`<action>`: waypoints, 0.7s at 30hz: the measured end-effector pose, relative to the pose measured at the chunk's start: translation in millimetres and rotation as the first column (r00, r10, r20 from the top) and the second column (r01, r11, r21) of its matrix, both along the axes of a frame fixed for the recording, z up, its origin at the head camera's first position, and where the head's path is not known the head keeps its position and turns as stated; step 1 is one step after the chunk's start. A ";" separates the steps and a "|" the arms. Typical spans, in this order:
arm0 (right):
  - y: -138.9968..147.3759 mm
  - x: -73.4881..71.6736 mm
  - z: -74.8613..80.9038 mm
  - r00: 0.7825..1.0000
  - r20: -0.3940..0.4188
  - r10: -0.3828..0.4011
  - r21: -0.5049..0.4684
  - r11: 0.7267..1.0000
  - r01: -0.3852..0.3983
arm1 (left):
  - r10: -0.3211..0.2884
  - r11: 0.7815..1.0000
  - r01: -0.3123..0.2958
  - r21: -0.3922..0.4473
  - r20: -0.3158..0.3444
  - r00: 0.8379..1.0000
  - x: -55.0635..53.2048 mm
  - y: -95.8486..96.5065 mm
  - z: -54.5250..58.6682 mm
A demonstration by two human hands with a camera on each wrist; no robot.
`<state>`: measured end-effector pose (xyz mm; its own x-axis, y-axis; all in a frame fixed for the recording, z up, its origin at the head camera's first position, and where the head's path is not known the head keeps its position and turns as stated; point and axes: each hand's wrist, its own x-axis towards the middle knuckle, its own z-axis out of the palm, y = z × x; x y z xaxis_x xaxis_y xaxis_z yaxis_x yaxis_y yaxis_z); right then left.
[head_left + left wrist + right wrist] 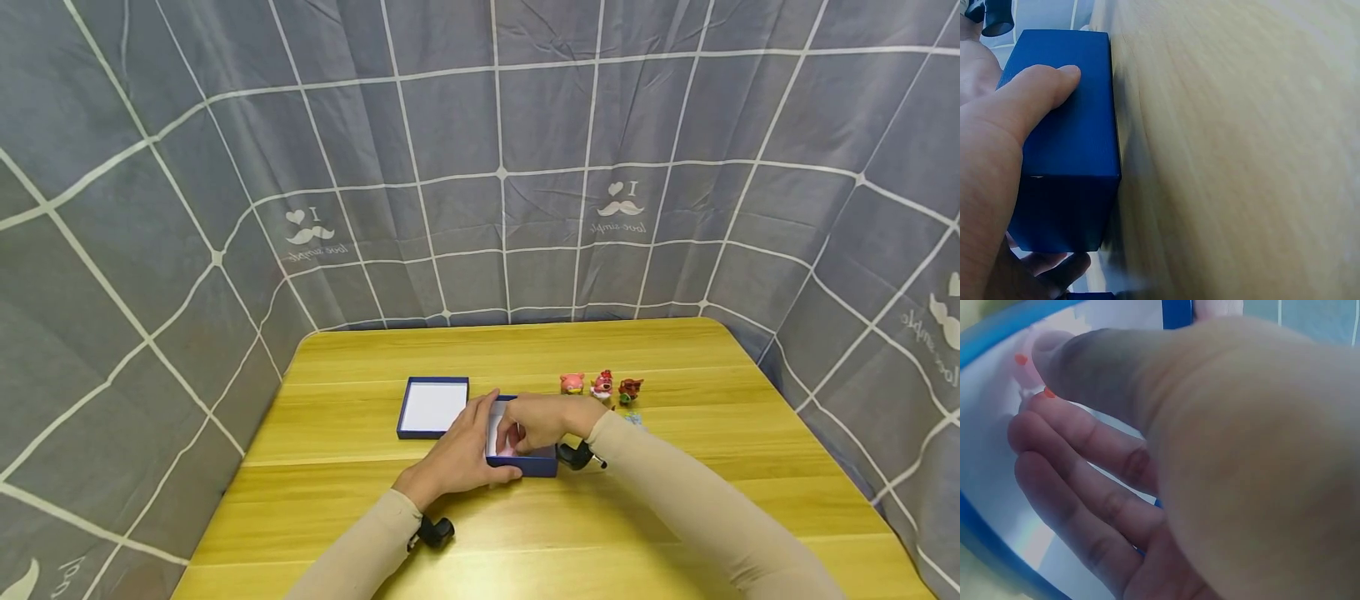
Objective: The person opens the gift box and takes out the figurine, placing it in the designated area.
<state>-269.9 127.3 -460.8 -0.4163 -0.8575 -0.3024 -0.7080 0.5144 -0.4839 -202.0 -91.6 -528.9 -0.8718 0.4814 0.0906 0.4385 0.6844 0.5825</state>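
An open blue box with a white inside stands on the table. My left hand grips it from the left, thumb along the near side and fingers at the far side; in the left wrist view the thumb presses flat on the blue wall. My right hand reaches down into the box from the right. Between its thumb and index finger is a small pale pink figurine with orange spots, close to the white interior in the right wrist view. Most of the figurine is hidden by the thumb.
A blue lid, white inside up, lies left of the box. Behind my right wrist stand a pink pig-like figurine, a pink-and-red figurine and a reddish-brown figurine. A pale blue item is partly behind my sleeve.
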 end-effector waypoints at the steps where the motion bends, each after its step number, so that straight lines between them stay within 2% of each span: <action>1: 0.5 -0.1 -0.5 1.000 -0.001 -0.003 -0.002 1.000 0.003 | 0.000 1.000 0.000 -0.002 0.000 1.000 0.1 0.0 -0.3; 15: 8.4 -2.5 -5.6 0.996 -0.022 -0.089 -0.058 0.994 0.088 | 0.000 1.000 0.000 -0.022 -0.014 1.000 -0.3 0.3 -0.3; 21: 10.7 -5.1 -8.0 0.996 -0.047 -0.077 -0.093 0.993 0.073 | 0.004 1.000 -0.005 -0.030 -0.015 1.000 -0.5 0.0 -1.1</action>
<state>-275.0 138.0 -468.8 -0.4934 -0.8462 -0.2014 -0.6939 0.5225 -0.4954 -202.5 -91.6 -530.0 -0.8726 0.4802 0.0892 0.4438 0.7034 0.5553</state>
